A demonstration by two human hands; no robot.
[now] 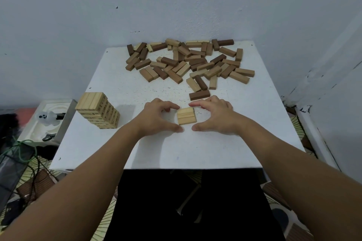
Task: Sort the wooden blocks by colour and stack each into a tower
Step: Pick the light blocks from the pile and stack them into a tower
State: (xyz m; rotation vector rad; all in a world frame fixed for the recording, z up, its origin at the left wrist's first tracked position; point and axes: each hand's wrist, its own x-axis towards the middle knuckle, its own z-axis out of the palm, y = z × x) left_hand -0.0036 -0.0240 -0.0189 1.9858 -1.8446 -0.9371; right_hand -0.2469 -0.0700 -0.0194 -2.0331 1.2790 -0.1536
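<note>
Grip: left hand (159, 117) and right hand (214, 116) are cupping, fingers relaxed, holding nothing, flanking the pale three-block layer (186, 116) without clearly touching it.
Beyond the hands: mixed loose blocks (188, 61) are lying scattered.
Left of the hands: finished pale tower (99, 109) is standing on the white table (195, 150).

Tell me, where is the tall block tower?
In the head view, the light tower stands near the white table's left edge, left of the left hand.
</note>
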